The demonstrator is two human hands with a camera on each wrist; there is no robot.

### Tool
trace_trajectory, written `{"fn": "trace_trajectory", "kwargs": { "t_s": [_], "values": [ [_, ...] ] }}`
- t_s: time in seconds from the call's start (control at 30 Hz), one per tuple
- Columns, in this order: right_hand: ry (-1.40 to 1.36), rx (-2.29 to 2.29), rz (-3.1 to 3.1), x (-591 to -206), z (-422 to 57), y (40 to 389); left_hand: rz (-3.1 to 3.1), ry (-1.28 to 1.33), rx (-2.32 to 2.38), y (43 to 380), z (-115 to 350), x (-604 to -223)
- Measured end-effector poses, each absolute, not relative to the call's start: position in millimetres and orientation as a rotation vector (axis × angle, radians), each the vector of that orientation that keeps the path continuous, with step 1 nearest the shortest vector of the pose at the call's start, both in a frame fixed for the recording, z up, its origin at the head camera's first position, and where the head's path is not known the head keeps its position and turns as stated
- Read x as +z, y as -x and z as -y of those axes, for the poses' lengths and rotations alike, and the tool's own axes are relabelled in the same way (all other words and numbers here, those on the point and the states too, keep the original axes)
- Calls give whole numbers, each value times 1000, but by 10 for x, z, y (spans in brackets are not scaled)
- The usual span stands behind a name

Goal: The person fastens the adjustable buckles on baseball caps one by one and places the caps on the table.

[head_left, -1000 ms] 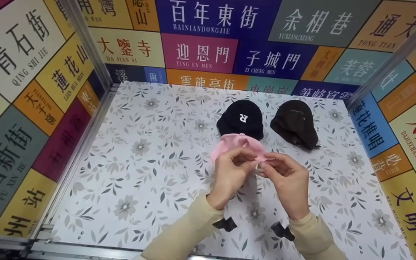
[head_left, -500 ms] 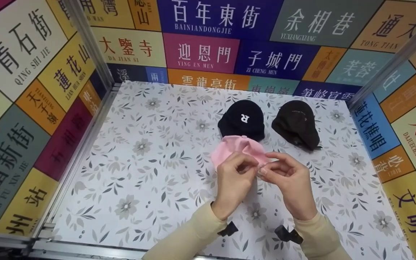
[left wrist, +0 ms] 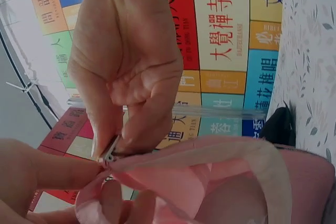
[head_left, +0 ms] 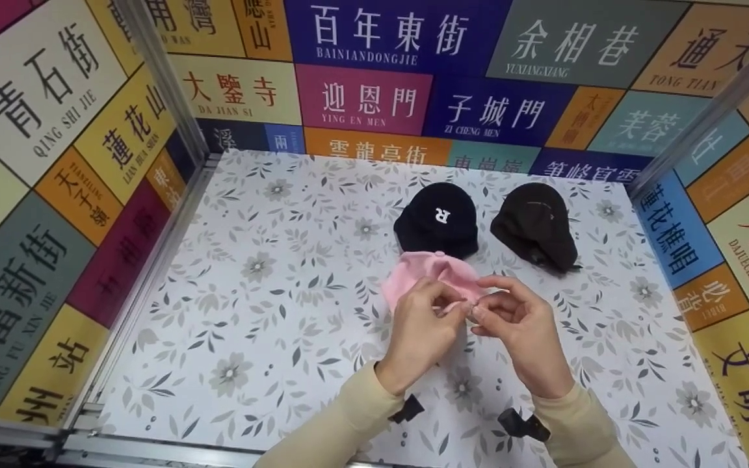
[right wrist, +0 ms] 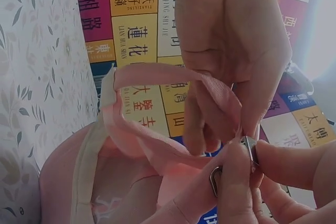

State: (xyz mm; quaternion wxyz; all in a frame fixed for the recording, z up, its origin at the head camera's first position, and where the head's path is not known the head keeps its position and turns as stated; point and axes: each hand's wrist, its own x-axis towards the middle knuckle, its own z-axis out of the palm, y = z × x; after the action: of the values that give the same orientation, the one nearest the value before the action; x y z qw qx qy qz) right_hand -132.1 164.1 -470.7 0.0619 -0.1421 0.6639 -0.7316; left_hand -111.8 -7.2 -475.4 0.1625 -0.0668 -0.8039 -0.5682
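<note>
A pink cap (head_left: pixel 407 279) is held up in front of the person, its hollow inside turned toward the wrists. At its back opening, my left hand (head_left: pixel 423 335) pinches the pink strap (right wrist: pixel 163 75) between thumb and fingers. Opposite it, my right hand (head_left: pixel 524 331) pinches the small metal clasp (left wrist: pixel 108 157) on the strap end. Both sets of fingertips meet right at the clasp and cover part of it. A metal loop (right wrist: pixel 214 181) shows on the cap's band in the right wrist view. The strap bows out in a loop beside the left fingers.
A black cap (head_left: pixel 438 218) with a white letter R lies just beyond the pink cap. To its right lies a dark brown cap (head_left: pixel 534 224). The floral-covered table (head_left: pixel 270 338) is enclosed by sign-printed walls (head_left: pixel 361 97) on three sides.
The pink cap and both hands have come slightly toward the person. The fingertips keep working at the strap and clasp; the other two caps stay put.
</note>
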Motion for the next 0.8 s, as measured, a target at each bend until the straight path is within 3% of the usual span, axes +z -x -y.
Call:
{"fn": "trace_trajectory", "kwargs": {
  "t_s": [0.17,0.57,0.8],
  "values": [
    [467,-2242,-1967,-4664,-1642,1332,2367,192,-1695,1152,122,-4703],
    [458,-2384,-1789,-4677,-1673,1301,1884,112,-2644,1159,246,-4638],
    [427,-2350,-1876,-4654,-1644,1272,2087,235,-2296,1172,309,-4648]
  ]
}}
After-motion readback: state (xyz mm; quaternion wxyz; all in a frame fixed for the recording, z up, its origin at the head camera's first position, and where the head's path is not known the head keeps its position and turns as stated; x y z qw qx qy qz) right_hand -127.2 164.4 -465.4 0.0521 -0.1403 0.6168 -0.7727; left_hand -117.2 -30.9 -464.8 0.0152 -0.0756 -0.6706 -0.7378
